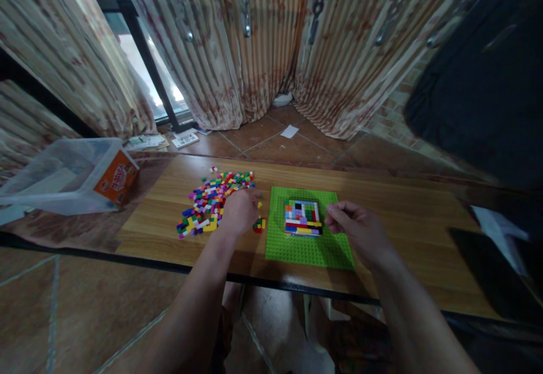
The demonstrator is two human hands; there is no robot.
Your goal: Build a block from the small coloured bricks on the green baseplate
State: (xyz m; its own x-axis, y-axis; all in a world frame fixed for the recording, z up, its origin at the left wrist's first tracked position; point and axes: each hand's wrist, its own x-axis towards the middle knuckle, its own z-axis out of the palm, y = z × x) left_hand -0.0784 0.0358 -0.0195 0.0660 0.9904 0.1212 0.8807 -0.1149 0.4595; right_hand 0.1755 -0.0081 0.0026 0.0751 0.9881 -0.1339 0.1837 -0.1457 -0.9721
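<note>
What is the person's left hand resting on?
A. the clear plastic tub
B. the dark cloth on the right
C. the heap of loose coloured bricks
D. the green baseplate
C: the left hand lies on the right edge of the heap of loose coloured bricks on the wooden table, while the right hand is at the green baseplate, beside the small brick panel.

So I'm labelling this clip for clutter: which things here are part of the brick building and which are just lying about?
In use:
- left hand on the loose brick pile
- right hand by the brick panel
- green baseplate

Lying about:
- clear plastic tub
- papers on the floor
- dark cloth
- white paper at the table's right end
</note>
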